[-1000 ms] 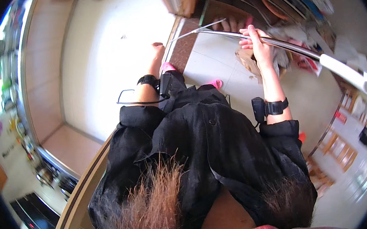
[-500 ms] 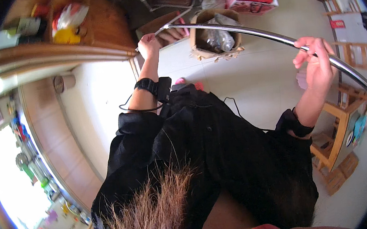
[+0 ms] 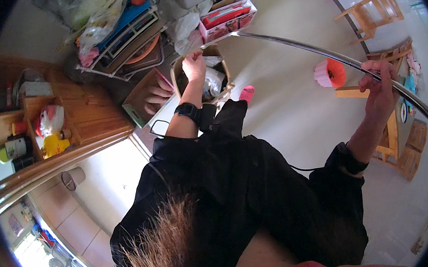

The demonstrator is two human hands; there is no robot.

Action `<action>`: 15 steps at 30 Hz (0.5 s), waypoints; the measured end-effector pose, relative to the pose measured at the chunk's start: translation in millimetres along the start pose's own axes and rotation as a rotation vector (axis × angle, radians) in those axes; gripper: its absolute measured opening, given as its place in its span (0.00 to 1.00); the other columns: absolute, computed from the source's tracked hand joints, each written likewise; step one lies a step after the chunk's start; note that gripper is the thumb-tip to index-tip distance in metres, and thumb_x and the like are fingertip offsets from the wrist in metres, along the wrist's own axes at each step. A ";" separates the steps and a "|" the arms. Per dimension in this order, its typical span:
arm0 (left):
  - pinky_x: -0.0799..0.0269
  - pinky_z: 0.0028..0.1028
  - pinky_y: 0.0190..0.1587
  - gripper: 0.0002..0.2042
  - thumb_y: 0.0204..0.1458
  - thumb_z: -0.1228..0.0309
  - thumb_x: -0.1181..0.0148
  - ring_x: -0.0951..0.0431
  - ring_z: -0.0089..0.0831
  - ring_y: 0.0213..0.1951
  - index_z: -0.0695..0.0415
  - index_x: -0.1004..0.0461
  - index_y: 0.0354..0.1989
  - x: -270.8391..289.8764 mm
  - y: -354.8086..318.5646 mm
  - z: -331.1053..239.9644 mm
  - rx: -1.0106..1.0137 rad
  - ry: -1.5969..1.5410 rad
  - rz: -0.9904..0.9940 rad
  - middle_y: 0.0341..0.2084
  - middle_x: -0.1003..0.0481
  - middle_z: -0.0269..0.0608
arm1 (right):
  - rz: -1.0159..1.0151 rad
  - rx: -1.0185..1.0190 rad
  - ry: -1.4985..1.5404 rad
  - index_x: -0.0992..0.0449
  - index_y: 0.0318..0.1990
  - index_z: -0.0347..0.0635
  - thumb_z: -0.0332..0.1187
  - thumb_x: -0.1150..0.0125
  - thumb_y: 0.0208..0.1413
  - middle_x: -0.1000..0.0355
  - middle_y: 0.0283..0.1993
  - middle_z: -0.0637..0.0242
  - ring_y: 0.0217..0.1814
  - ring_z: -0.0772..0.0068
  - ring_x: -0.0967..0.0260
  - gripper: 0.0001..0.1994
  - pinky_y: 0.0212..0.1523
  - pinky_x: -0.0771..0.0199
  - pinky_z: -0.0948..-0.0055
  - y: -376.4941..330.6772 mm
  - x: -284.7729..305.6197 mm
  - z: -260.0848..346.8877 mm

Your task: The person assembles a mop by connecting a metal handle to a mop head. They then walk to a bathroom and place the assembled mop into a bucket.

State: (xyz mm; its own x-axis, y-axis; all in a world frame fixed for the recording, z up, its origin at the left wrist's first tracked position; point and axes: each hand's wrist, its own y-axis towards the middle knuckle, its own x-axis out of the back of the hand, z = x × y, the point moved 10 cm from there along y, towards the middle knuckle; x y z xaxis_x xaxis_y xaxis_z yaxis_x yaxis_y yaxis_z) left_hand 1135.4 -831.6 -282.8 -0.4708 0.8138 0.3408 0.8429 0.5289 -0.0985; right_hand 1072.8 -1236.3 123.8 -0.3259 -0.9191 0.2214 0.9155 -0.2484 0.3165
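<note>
A long shiny metal pole [image 3: 301, 48] stretches across in front of me, curved by the lens, and runs out past the right rim. My right hand [image 3: 377, 77] has its fingers wrapped round the pole. At its far left end the pole narrows into a thin pale section [image 3: 215, 41]. My left hand [image 3: 195, 67], closed, is at the tip of that section; the fingers partly hide the contact. Just beneath my left hand stands an open cardboard box [image 3: 228, 75] with clear plastic inside.
A pink wavy-rimmed bin [image 3: 330, 73] stands left of my right hand. Wooden chairs [image 3: 377, 10] line the right. At upper left are a wooden cabinet [image 3: 75, 108], a loaded rack [image 3: 128, 46] and a box with long pale roots [image 3: 155, 97]. A pink slipper [image 3: 246, 94] shows on the floor.
My view and body have turned, so the cabinet and boxes have shifted left and the pink bin shows fully. The pole moves along, slanting more; both hands stay on it.
</note>
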 end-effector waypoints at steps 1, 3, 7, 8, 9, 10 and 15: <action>0.26 0.33 0.36 0.07 0.48 0.71 0.42 0.19 0.36 0.29 0.57 0.19 0.30 -14.0 6.0 -6.5 -0.010 0.006 -0.011 0.24 0.20 0.45 | -0.018 -0.006 -0.010 0.26 0.34 0.38 0.36 0.48 0.63 0.23 0.33 0.58 0.19 0.77 0.30 0.11 0.17 0.30 0.80 14.3 6.9 -12.9; 0.26 0.33 0.36 0.06 0.48 0.71 0.42 0.19 0.36 0.30 0.56 0.18 0.30 -46.8 18.5 -2.3 -0.018 0.017 -0.031 0.24 0.20 0.45 | -0.037 -0.042 -0.071 0.26 0.34 0.38 0.37 0.48 0.63 0.23 0.33 0.59 0.19 0.78 0.30 0.11 0.18 0.30 0.80 45.5 17.1 -42.0; 0.28 0.26 0.34 0.08 0.45 0.74 0.40 0.24 0.23 0.27 0.59 0.18 0.33 -112.5 32.5 18.6 0.159 -0.017 -0.013 0.23 0.21 0.37 | 0.017 -0.130 -0.163 0.25 0.34 0.37 0.37 0.47 0.62 0.22 0.32 0.60 0.19 0.78 0.30 0.12 0.19 0.31 0.81 138.1 18.8 -136.2; 0.29 0.25 0.32 0.07 0.46 0.75 0.41 0.24 0.22 0.26 0.59 0.18 0.32 -123.9 42.7 40.9 0.181 -0.035 -0.061 0.22 0.22 0.35 | 0.068 -0.143 -0.129 0.24 0.34 0.36 0.35 0.47 0.62 0.23 0.31 0.61 0.18 0.78 0.30 0.11 0.20 0.30 0.81 163.3 3.7 -153.6; 0.30 0.24 0.31 0.07 0.46 0.75 0.41 0.25 0.22 0.26 0.59 0.18 0.32 -146.3 46.3 30.5 0.163 -0.056 -0.053 0.22 0.22 0.34 | 0.075 -0.162 -0.153 0.24 0.34 0.36 0.35 0.47 0.62 0.22 0.31 0.61 0.18 0.78 0.30 0.11 0.20 0.30 0.82 184.4 7.0 -170.0; 0.30 0.24 0.31 0.07 0.46 0.75 0.42 0.25 0.21 0.25 0.59 0.18 0.32 -168.5 44.8 20.2 0.145 -0.077 -0.044 0.22 0.22 0.33 | 0.080 -0.183 -0.177 0.24 0.35 0.36 0.35 0.46 0.62 0.22 0.31 0.61 0.18 0.78 0.30 0.11 0.20 0.30 0.82 204.4 12.2 -185.3; 0.25 0.30 0.39 0.07 0.48 0.73 0.42 0.19 0.33 0.30 0.58 0.18 0.32 -266.7 99.0 -65.2 0.169 0.052 0.092 0.27 0.19 0.45 | -0.058 -0.318 -0.121 0.24 0.37 0.38 0.41 0.42 0.60 0.22 0.33 0.61 0.21 0.78 0.28 0.13 0.21 0.28 0.81 289.5 47.3 -239.1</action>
State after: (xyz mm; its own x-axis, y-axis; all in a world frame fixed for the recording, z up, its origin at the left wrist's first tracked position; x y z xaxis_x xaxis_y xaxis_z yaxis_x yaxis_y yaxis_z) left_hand 1361.4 -1012.0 -322.4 -0.3759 0.8493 0.3707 0.8242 0.4893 -0.2852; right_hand 1378.8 -1424.8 5.3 -0.3874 -0.8625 0.3255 0.9162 -0.3994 0.0322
